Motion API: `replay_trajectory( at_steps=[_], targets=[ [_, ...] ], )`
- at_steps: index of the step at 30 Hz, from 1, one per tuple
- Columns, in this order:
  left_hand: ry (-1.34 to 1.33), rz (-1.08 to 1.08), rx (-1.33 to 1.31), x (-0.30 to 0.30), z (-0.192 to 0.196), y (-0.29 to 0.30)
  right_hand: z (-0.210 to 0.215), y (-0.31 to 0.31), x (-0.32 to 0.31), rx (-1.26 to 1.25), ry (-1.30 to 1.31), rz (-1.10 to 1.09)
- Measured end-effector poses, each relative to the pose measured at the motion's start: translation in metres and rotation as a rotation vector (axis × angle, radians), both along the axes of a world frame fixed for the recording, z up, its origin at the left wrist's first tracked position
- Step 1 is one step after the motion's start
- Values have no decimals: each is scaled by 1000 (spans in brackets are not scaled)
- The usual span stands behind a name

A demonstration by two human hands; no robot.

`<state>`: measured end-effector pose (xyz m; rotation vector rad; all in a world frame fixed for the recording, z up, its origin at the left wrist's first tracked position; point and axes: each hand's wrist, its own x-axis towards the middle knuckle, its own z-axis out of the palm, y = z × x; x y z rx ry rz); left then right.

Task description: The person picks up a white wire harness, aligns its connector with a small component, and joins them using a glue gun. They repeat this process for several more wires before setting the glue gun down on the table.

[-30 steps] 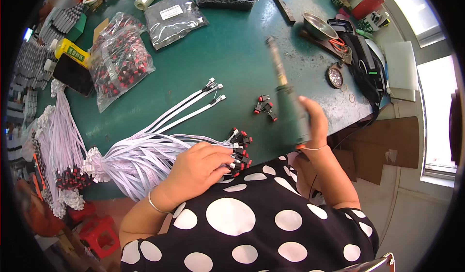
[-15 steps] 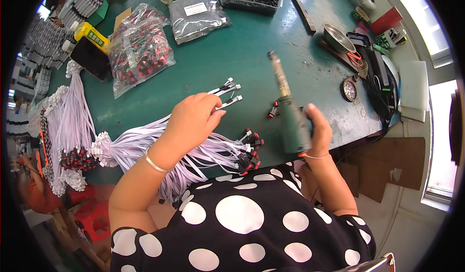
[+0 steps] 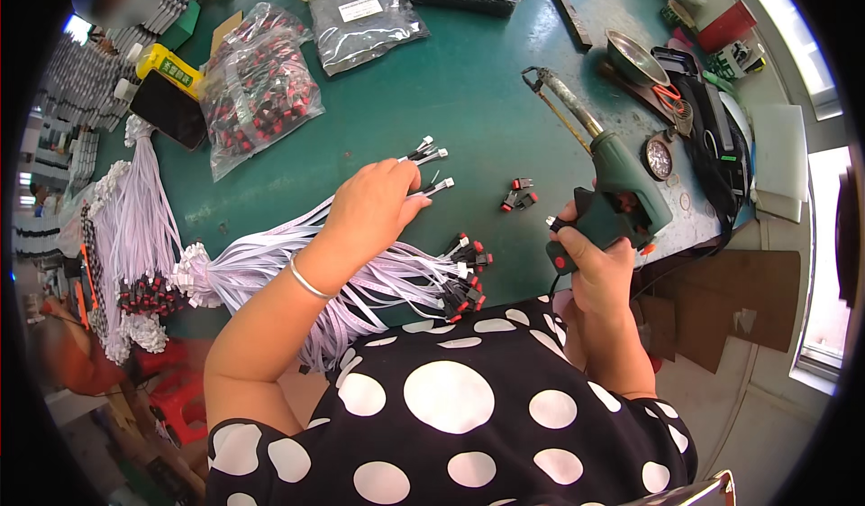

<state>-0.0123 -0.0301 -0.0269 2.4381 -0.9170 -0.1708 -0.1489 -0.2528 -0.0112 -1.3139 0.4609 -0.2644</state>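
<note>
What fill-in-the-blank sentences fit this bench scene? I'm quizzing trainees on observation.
1. The right hand grips a green soldering ____.
2. The left hand rests on white ribbon ____.
3. The table top is ____ in colour.
4. The left wrist wears a silver ____.

Missing words: gun; cables; green; bangle

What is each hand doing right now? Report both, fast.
Left hand: closed on the ends of the white ribbon cables on the green table.
Right hand: closed around the grip of the green soldering gun.
</note>
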Motion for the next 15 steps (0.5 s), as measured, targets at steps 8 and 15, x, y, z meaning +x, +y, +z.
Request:
replay_trajectory(
  at_steps=[8,15],
  targets=[
    [-8,-59,7,1,-10,1,1,10,-4,-140,-15,68],
    [-300,-89,118,-11,-12,-1,1,15,-1,3,53,78]
  ],
)
